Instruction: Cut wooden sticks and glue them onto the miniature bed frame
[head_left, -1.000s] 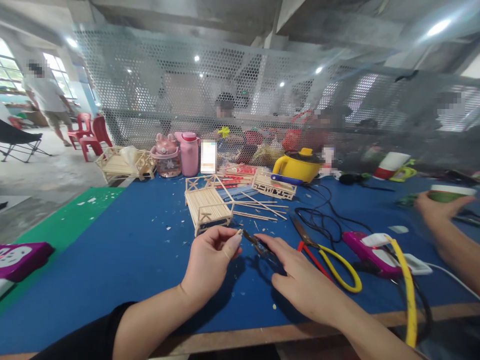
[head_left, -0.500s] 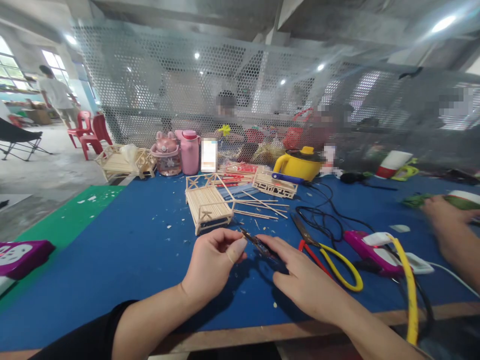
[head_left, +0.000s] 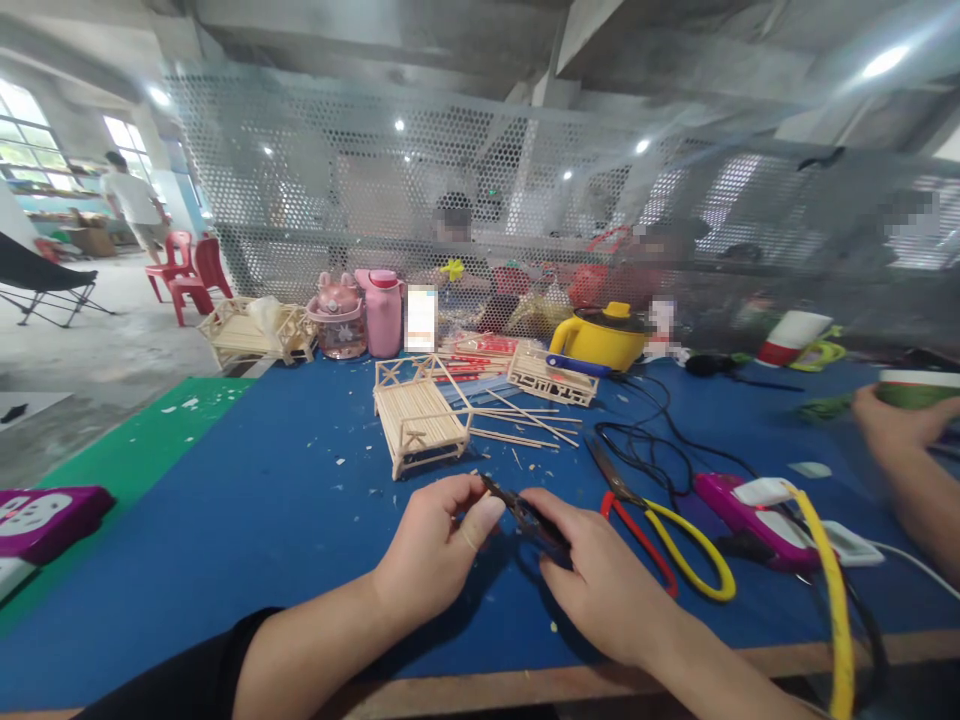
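My left hand (head_left: pixel 435 545) is closed in a pinch just above the blue table (head_left: pixel 262 500); what its fingertips hold is too small to make out. My right hand (head_left: pixel 600 575) grips small dark pliers (head_left: pixel 525 513), whose tip points at my left fingertips. Just beyond my hands stands a small bed-like model of wooden sticks (head_left: pixel 420 415), with loose sticks (head_left: pixel 517 415) to its right.
Scissors with red and yellow handles (head_left: pixel 660 530) and a pink glue gun (head_left: pixel 750 505) with cables lie to the right. A co-worker's hand (head_left: pixel 892 425) holds a green cup at far right. A yellow pot (head_left: pixel 600 335), pink bottles (head_left: pixel 382 310) and more stick models (head_left: pixel 551 375) line the back.
My hands have stayed together, with the pliers still at my left fingertips. The view has shifted a little. The co-worker's hand at far right has moved with the green cup.
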